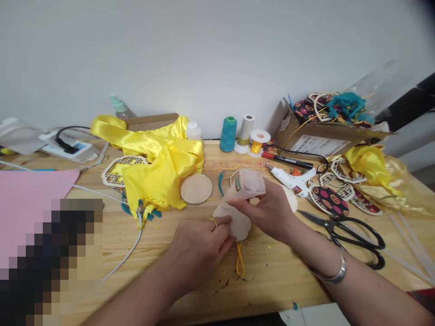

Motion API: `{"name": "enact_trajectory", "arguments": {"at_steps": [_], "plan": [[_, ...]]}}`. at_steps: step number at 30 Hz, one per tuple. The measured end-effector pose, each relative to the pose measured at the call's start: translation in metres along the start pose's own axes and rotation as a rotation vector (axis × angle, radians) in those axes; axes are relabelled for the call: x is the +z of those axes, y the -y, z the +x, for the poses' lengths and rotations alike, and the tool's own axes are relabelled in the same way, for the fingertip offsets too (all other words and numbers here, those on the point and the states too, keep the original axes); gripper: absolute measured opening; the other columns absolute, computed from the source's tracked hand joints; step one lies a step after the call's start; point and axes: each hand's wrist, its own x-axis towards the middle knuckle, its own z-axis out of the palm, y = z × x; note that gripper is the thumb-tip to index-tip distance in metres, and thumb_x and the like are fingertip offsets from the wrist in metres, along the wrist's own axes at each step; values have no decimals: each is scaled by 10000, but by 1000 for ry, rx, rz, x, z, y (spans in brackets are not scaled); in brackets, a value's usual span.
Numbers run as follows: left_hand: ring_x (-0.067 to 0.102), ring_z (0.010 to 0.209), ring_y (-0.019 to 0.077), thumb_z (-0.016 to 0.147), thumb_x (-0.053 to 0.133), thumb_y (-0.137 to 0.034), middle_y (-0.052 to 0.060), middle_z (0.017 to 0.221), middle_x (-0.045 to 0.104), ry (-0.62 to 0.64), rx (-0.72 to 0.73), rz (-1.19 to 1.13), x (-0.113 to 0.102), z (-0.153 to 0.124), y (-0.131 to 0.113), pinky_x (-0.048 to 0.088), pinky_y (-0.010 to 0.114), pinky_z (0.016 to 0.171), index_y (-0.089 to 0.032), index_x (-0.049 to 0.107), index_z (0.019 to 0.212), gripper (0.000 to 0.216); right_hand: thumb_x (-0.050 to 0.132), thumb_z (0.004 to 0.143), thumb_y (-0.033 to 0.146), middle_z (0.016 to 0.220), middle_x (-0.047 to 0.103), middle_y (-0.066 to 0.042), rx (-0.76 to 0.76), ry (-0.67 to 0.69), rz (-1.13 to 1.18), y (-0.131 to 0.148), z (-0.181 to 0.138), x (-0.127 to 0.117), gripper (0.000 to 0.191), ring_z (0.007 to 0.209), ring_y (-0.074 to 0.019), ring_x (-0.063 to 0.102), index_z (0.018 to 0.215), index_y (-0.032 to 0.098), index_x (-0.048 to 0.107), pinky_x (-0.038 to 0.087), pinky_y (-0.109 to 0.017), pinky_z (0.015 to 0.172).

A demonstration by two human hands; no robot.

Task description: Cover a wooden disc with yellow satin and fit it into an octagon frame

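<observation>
My right hand point(270, 210) grips a translucent plastic bottle point(243, 184), tilted with its wide base up and its narrow end low over a pale scalloped piece point(242, 225). Whether the tip touches the piece, I cannot tell. Fingers of my left hand point(204, 237) hold the left edge of that piece against the table. From its near edge trails a loop of yellow cord point(240, 262). Just beyond my left hand lies a round pale disc point(196, 189). Another pale piece point(288, 198) is partly hidden behind my right hand.
Yellow satin cloth point(163, 167) is heaped at left beside a lattice frame point(117, 171). Behind stand a teal thread spool point(228, 134) and a yellow cord spool point(257, 145). A glue gun point(292, 179), black scissors point(350, 233) and a cardboard box point(306, 136) occupy the right.
</observation>
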Motion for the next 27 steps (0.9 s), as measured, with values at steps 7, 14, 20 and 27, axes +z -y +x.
{"name": "enact_trajectory", "arguments": {"at_steps": [7, 14, 20, 27], "plan": [[660, 523, 194, 862, 528, -251, 27, 815, 755, -12, -2, 0, 1, 0, 1, 450, 305, 439, -190, 642, 840, 131, 707, 726, 258, 657, 593, 17, 18, -10, -40, -5, 2, -5, 139, 565, -109, 515, 723, 183, 591, 407, -216, 497], [678, 567, 201, 872, 514, -262, 32, 878, 760, -7, -6, -9, 1, 0, 0, 486, 326, 461, -195, 661, 869, 162, 703, 721, 242, 583, 549, 31, 15, -10, -153, -2, 6, -16, 159, 501, -90, 462, 669, 175, 568, 350, -199, 445], [691, 597, 207, 868, 521, -252, 26, 940, 761, -4, -6, -6, -1, 2, 0, 497, 335, 469, -196, 664, 864, 153, 691, 712, 240, 562, 541, 31, 28, 16, -200, -2, 6, -22, 154, 482, -89, 443, 657, 175, 563, 335, -200, 427], [687, 580, 196, 866, 527, -268, 32, 917, 765, 6, -15, 11, 0, 0, 0, 487, 315, 468, -197, 666, 866, 156, 669, 706, 233, 562, 521, 37, 44, 71, -222, -2, 5, -25, 163, 490, -89, 440, 643, 178, 529, 332, -206, 429]]}}
